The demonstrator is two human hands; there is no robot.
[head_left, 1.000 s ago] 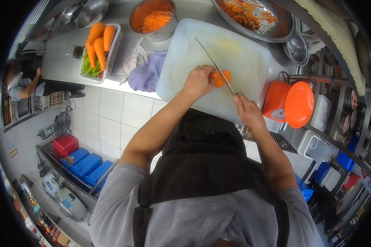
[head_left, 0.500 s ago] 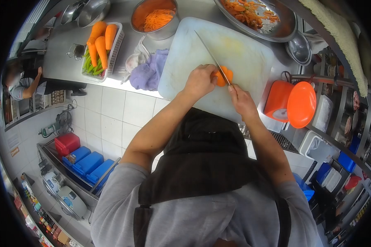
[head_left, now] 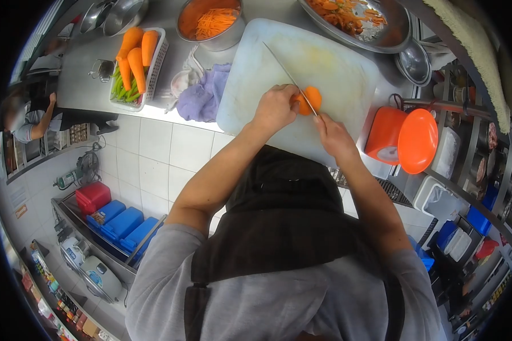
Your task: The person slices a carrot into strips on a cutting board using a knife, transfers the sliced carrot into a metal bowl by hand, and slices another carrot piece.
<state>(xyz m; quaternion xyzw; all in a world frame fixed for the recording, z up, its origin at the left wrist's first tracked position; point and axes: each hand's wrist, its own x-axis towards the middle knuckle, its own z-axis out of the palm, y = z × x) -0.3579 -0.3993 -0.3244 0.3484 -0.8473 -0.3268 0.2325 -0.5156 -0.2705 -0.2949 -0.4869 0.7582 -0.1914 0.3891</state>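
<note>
My right hand (head_left: 331, 134) is closed round the handle of a knife (head_left: 284, 69), whose long blade points up and to the left over the white cutting board (head_left: 256, 62). Beneath and beside the blade lie orange carrot slices (head_left: 313, 96). The fingers of my left hand (head_left: 277, 107) are bent together on a carrot piece just left of the blade, which they mostly hide. A metal pot (head_left: 233, 35) holding carrot shreds stands behind the board, and a metal basin (head_left: 401, 42) with orange scraps is at its back right.
Left of the board are a purple cloth (head_left: 202, 99) and a white basket (head_left: 157, 59) with whole carrots and green vegetables. An orange scale (head_left: 381, 135) stands at the right, near a metal bowl (head_left: 413, 63). Another person (head_left: 37, 122) is at the far left.
The knife and my right hand have shifted slightly at the carrot, and the slices right of the blade look more spread. My left hand keeps its hold.
</note>
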